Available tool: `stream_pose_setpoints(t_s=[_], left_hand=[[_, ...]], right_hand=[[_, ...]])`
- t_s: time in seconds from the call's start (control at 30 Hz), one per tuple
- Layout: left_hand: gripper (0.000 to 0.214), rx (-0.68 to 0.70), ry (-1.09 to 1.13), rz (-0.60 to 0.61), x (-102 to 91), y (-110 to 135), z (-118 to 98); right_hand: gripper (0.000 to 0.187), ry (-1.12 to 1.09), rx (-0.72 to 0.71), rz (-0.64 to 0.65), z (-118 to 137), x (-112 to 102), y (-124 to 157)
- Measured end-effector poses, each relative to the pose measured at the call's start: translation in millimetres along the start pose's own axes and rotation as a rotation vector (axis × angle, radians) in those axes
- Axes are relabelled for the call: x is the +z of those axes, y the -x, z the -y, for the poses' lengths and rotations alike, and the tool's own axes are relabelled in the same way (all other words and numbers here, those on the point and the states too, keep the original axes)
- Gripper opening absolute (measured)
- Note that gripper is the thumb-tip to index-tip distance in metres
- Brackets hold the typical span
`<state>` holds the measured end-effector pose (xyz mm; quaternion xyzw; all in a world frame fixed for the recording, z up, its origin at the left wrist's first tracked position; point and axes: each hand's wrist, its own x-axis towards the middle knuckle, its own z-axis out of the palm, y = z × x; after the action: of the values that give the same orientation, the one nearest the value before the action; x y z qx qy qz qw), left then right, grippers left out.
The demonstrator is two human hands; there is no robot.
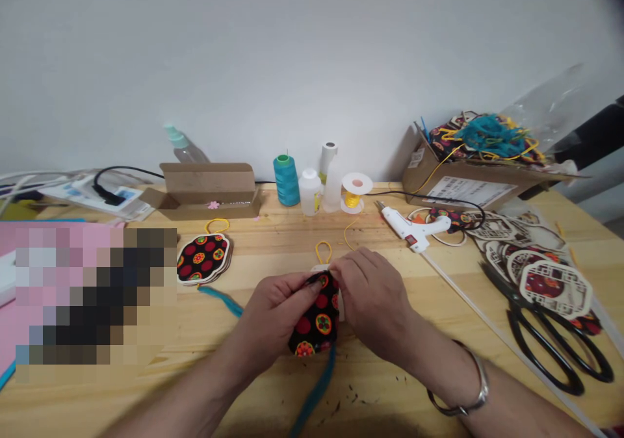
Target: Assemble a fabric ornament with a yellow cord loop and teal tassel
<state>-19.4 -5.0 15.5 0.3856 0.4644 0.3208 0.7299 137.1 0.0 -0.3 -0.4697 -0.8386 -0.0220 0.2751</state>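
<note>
My left hand (273, 318) and my right hand (373, 298) both pinch a small black fabric piece with red and yellow flower dots (316, 321) at the middle of the wooden table (273, 236). A yellow cord loop (322, 251) sticks out of its top and a teal ribbon (314, 392) trails from below it toward me. A silver bangle (475, 386) circles my right wrist. A finished ornament of the same fabric (203, 257) with a yellow loop lies to the left.
A white glue gun (414, 227) lies to the right, large black scissors (550, 334) and several cut-out wooden ornaments (553, 285) further right. A cardboard box of cords (468, 165), a teal thread spool (286, 179), white bottles (311, 191) and a yellow cord reel (355, 192) stand at the back.
</note>
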Motion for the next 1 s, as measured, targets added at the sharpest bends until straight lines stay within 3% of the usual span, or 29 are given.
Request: stream_pose_setpoints(t_s=[0.33, 0.4, 0.5, 0.57, 0.7, 0.77, 0.87, 1.0], left_hand=[[0.022, -0.031, 0.081, 0.030, 1.7, 0, -1], [0.021, -0.032, 0.106, 0.018, 0.2, 1, -1], [0.021, -0.040, 0.156, -0.011, -1.9, 3, 0], [0.021, -0.046, 0.173, -0.020, -2.8, 2, 0], [0.020, -0.041, 0.203, -0.045, -4.2, -2, 0], [0.019, -0.045, 0.210, -0.042, -4.9, -3, -1], [0.019, -0.063, 0.207, -0.018, -5.4, -4, -1], [0.017, -0.071, 0.182, 0.029, -3.9, -3, 0]], right_hand=[[0.019, -0.019, 0.074, -0.063, -3, 2, -4], [0.017, 0.034, 0.158, -0.080, -14, -2, -8], [0.017, -0.009, 0.409, -0.118, -30, -15, -14], [0.018, -0.266, 0.361, 0.034, -33, -27, -16], [0.031, -0.884, 0.031, 0.697, -24, -49, -13], [0.023, -1.021, -0.095, 0.932, -20, -55, -12], [0.018, -1.034, -0.142, 0.944, -21, -58, -11], [0.016, -1.025, 0.033, 0.821, -23, -50, -9]])
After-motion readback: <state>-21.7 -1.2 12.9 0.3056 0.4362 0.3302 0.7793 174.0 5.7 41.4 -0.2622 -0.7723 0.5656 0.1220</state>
